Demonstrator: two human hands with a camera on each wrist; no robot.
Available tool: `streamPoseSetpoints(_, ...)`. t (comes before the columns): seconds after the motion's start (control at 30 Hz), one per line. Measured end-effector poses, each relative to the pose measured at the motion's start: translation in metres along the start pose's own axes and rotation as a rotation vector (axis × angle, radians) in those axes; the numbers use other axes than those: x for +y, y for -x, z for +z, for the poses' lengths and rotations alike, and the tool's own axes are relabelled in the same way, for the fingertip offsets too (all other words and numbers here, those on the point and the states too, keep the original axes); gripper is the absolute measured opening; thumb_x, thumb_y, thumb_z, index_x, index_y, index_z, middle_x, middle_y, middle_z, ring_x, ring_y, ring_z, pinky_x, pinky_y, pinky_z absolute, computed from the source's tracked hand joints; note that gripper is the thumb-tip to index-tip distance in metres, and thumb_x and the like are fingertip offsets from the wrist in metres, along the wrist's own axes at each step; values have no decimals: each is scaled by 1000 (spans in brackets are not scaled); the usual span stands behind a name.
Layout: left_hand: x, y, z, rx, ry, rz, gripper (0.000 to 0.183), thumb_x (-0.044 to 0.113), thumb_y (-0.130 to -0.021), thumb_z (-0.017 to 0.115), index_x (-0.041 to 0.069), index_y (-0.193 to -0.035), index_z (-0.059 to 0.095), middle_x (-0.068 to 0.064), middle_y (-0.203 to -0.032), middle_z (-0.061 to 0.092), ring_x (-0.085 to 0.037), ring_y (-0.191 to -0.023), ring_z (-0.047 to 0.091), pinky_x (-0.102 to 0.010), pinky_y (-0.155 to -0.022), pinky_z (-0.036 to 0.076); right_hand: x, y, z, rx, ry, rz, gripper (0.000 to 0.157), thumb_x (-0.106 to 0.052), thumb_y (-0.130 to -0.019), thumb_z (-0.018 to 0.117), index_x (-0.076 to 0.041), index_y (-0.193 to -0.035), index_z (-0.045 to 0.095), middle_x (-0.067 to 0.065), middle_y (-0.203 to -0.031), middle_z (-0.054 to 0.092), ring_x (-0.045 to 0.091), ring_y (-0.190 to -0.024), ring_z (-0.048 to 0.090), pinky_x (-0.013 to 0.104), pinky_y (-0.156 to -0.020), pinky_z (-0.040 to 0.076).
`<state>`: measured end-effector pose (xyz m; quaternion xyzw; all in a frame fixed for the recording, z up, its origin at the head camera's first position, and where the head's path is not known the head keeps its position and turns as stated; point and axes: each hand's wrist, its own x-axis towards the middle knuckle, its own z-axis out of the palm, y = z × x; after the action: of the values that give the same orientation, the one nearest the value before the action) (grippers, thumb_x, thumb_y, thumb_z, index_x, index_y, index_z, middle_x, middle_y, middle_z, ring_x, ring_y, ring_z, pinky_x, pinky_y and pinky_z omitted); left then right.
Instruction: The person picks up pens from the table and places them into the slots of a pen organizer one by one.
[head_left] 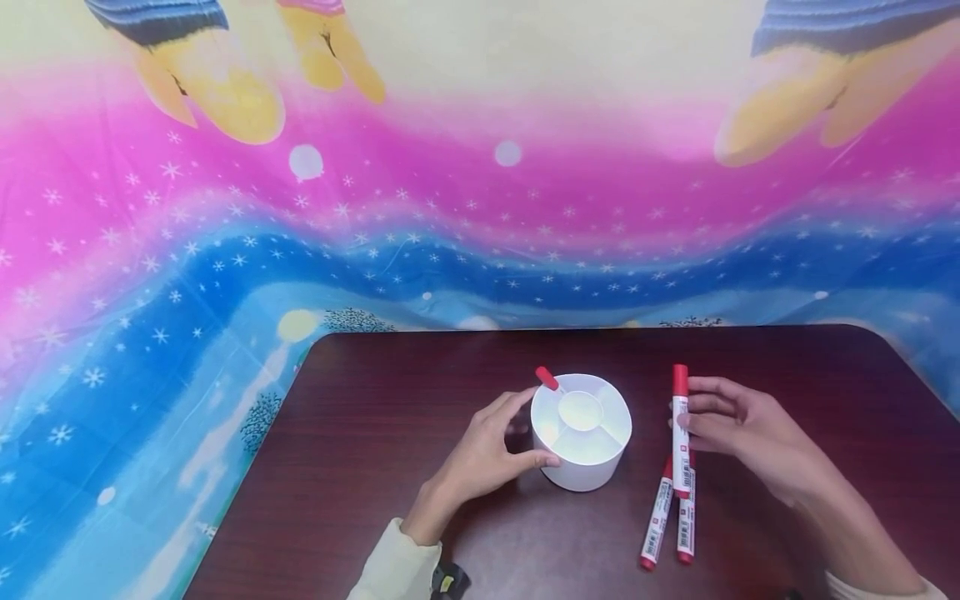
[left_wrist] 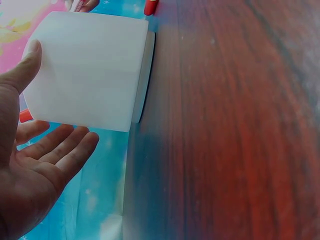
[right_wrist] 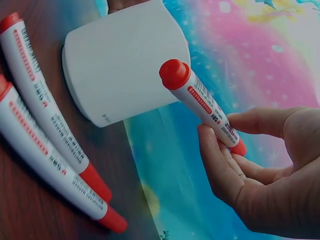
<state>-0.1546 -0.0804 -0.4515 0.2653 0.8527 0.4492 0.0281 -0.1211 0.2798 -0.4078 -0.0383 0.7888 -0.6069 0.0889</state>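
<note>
A round white desk organizer with several compartments stands upright on the table. My left hand holds its left side, the thumb at the near wall and the fingers spread round the far side. One marker with a red cap leans in the organizer's back left compartment, its lower part hidden by the wall. To the right, my right hand pinches a white marker between thumb and fingers, red cap up in the head view. Two more markers lie side by side on the table below that hand.
The dark red-brown wooden table has rounded far corners. Behind it hangs a cloth in pink and blue, printed with snowflakes. A black strap or device shows at the left wrist, by a cream sleeve.
</note>
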Motion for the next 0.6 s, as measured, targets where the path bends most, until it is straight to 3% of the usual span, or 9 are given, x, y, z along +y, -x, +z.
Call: streamPoseSetpoints(0.6, 1, 0, 0, 4, 11, -3, 93, 41, -82, 95, 28, -161, 48, 5, -139, 65, -12, -119, 70, -25, -102, 61, -26, -9, 13, 4, -33, -44, 63, -12, -104, 71, 3, -155, 38, -7, -118, 71, 12, -103, 77, 30, -87, 67)
